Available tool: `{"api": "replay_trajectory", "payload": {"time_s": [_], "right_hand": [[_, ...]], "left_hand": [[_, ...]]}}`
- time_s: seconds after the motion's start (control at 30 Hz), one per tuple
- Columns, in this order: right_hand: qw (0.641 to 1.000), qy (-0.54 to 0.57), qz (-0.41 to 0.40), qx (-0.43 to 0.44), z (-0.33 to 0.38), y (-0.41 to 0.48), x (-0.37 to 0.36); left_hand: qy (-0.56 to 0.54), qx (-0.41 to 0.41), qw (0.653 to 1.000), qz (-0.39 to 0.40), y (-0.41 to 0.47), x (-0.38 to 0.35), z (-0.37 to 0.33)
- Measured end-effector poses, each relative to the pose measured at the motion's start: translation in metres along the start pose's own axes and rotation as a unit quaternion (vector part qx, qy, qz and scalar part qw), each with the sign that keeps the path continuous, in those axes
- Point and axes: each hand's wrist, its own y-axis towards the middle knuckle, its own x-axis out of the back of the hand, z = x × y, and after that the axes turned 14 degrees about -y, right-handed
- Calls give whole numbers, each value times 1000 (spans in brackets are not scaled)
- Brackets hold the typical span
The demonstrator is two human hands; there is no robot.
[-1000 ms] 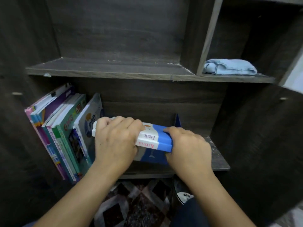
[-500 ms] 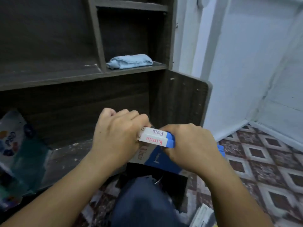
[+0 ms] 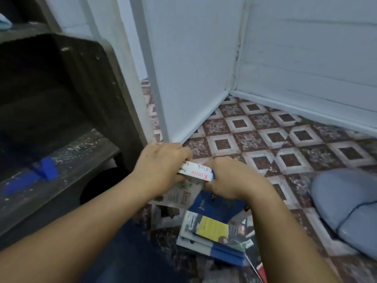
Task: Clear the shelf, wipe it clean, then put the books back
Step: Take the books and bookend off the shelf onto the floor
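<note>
- Crossing the bottom of the view, two bare forearms reach forward over a dark blue trouser leg (image 3: pixel 130 254).
- Just right of that leg, a stack of books (image 3: pixel 216 233) lies flat on the floor, loosely fanned. The top cover carries a yellow panel, and a blue edge shows along the near side.
- Above the far end of the stack are the held books (image 3: pixel 195 171): two thin volumes pressed together, spines up, white at one end and blue at the other. The spines read "Kimia" and "Fizik". They are off the shelf and over the floor pile. Whether their lower edge touches the pile cannot be told.
- The left hand (image 3: pixel 161 166) has its fingers curled over the white end of the spines and grips both volumes.
- The right hand (image 3: pixel 230 180) is curled round the blue end and grips the same pair.
- To the left, the shelf board (image 3: pixel 77 158) is dark wood flecked with pale dust. A blue object (image 3: pixel 48 168) sits on it, too blurred to identify.
- An upright side panel (image 3: pixel 87 88) of the same dark wood closes the shelf unit on its right.
- The floor (image 3: pixel 285 144) is patterned in brown and white diamond tiles.
- A grey-blue cushion (image 3: pixel 346 211) rests on the tiles at the right, apart from the stack.
- White walls (image 3: pixel 193 58) meet in a corner beyond the hands.
- A sliver of pale blue fabric (image 3: pixel 4 22) shows at the top left edge, mostly cropped.
</note>
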Motion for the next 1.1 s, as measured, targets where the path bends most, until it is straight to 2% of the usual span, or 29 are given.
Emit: {"api": "replay_trajectory", "payload": {"time_s": [0.1, 0.2, 0.33, 0.47, 0.63, 0.73, 0.83, 0.97, 1.1], "right_hand": [[999, 1, 23, -33, -24, 13, -37], [998, -25, 21, -60, -41, 28, -65], [991, -83, -32, -100, -59, 49, -99], [982, -125, -64, -126, -68, 71, -126], [970, -131, -146, -144, -69, 88, -196], [987, -125, -32, -99, -67, 84, -248], [987, -111, 85, -77, -56, 62, -301], [984, -116, 118, -63, -36, 26, -347], [988, -87, 121, -39, -38, 19, -356]], "left_hand": [[-17, -15, 999, 46, 13, -40, 1], [-36, 5, 996, 85, 24, -75, 6], [-58, 56, 986, 143, 39, -112, 11], [-96, 104, 977, 161, 51, -137, 20], [-143, 144, 954, 219, 49, -159, 24], [-138, 144, 954, 222, 42, -166, 28], [-158, 166, 944, 237, 38, -166, 34], [-171, 196, 929, 265, 32, -166, 36], [-160, 189, 927, 283, 29, -174, 34]]}}
